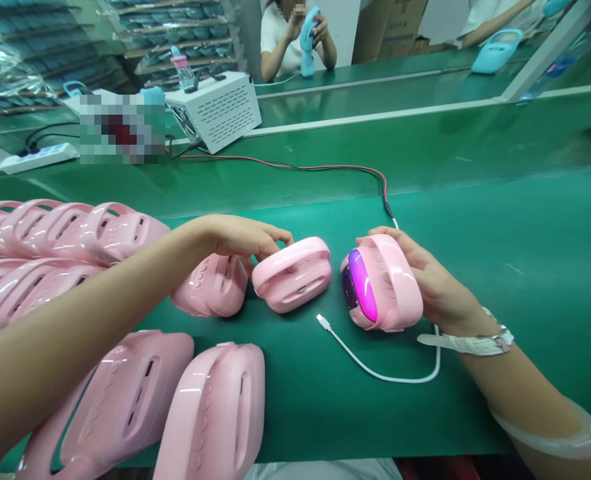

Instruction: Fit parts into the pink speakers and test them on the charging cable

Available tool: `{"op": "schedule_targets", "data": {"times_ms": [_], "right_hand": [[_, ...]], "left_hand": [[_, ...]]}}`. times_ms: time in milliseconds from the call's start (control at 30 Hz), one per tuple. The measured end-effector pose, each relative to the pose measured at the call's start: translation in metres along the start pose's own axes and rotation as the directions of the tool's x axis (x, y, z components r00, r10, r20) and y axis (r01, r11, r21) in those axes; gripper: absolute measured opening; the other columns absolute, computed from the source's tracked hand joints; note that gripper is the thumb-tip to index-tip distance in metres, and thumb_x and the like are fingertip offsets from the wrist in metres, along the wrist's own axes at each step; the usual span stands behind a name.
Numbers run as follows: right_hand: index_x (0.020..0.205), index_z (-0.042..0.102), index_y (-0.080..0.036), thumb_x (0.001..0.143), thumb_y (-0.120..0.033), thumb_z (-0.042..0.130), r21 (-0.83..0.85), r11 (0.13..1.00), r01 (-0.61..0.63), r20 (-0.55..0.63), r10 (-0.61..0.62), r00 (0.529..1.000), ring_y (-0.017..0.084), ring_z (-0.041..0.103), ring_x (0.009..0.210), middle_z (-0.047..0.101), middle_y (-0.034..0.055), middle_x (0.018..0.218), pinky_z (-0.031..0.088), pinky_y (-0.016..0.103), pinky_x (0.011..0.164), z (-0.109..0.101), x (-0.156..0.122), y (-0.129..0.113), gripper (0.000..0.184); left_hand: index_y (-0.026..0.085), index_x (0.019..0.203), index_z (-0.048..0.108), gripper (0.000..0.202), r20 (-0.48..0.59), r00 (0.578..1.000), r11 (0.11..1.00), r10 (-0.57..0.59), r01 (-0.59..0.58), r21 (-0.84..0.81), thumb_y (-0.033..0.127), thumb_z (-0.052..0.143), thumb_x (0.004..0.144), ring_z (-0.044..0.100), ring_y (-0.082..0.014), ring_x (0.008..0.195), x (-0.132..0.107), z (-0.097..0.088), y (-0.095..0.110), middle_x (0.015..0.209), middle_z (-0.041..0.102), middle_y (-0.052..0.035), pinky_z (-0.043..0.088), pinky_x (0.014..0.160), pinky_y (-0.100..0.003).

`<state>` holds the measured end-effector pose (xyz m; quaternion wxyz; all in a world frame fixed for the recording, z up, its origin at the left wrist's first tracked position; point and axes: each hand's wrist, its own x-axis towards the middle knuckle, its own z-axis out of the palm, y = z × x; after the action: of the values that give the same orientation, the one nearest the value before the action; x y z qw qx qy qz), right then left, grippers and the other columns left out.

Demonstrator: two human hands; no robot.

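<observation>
My left hand (240, 237) reaches across to a pink handled device (300, 280), its fingers closed at the left end of the carry handle. That device sits tilted, with a slot of ports facing me. Further right, my right hand (432, 283) is wrapped round the far side of another pink device with a lit purple panel (363, 285) and a dark window beside it. A white cable (375, 373) curls on the table below, its bare plug pointing up and left. Just left of the middle device, under my left wrist, sits one more pink device (212, 287).
Rows of pink devices (65, 230) fill the left side, and two larger-looking ones (215, 413) lie at the front. A grey vented box (218, 110), a power strip (40, 160) and a red-black wire (285, 165) are behind. Across the bench, a person (295, 40) holds a blue device.
</observation>
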<state>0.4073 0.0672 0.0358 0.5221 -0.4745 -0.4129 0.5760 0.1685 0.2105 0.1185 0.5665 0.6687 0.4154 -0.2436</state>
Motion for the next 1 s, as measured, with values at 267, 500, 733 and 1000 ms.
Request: {"op": "schedule_targets", "data": {"times_ms": [267,500,733,1000], "right_hand": [[0.111,0.059,-0.028,0.069,-0.03,0.078,-0.05,0.998,0.024,-0.007,-0.025,1.0,0.02,0.062,0.093,0.062,0.0033,0.116,0.054,0.027,0.069,0.001,0.001,0.0,0.046],[0.113,0.064,-0.035,0.073,-0.022,0.069,0.009,0.987,0.159,-0.143,-0.156,0.977,0.023,0.058,0.116,0.062,0.0004,0.127,0.054,0.034,0.088,-0.004,-0.01,-0.009,0.042],[0.098,0.071,-0.029,0.091,-0.019,0.055,-0.354,0.879,0.318,-0.003,-0.341,0.94,0.018,0.062,0.06,0.068,0.0021,0.077,0.052,0.032,0.057,0.065,-0.066,-0.026,0.02],[0.075,0.056,-0.019,0.089,-0.039,0.054,-0.534,0.841,0.089,-0.002,-0.106,0.994,0.016,0.056,0.058,0.06,0.0023,0.066,0.043,0.028,0.053,0.107,-0.02,0.02,0.025]], "left_hand": [[0.026,0.12,0.058,0.064,-0.029,1.0,0.999,0.007,-0.005,0.049,0.037,0.066,0.058,0.06,-0.0271,0.105,0.0,0.0,0.0,0.116,0.066,-0.002,0.051,0.082,-0.03],[0.026,0.12,0.058,0.064,-0.024,0.999,0.997,0.034,-0.033,0.069,0.039,0.069,0.059,0.06,-0.0297,0.105,0.001,0.0,0.0,0.112,0.067,-0.0043,0.053,0.082,-0.032],[0.034,0.145,0.032,0.096,0.117,0.992,0.999,0.035,-0.03,-0.042,0.03,0.076,0.06,0.065,-0.0294,0.096,-0.005,0.003,-0.007,0.104,0.068,-0.0032,0.055,0.08,-0.038],[0.035,0.139,0.043,0.082,0.182,0.979,0.996,0.089,-0.091,0.002,0.035,0.077,0.063,0.065,-0.0301,0.1,-0.008,0.003,-0.01,0.12,0.063,-0.007,0.058,0.081,-0.042]]}}
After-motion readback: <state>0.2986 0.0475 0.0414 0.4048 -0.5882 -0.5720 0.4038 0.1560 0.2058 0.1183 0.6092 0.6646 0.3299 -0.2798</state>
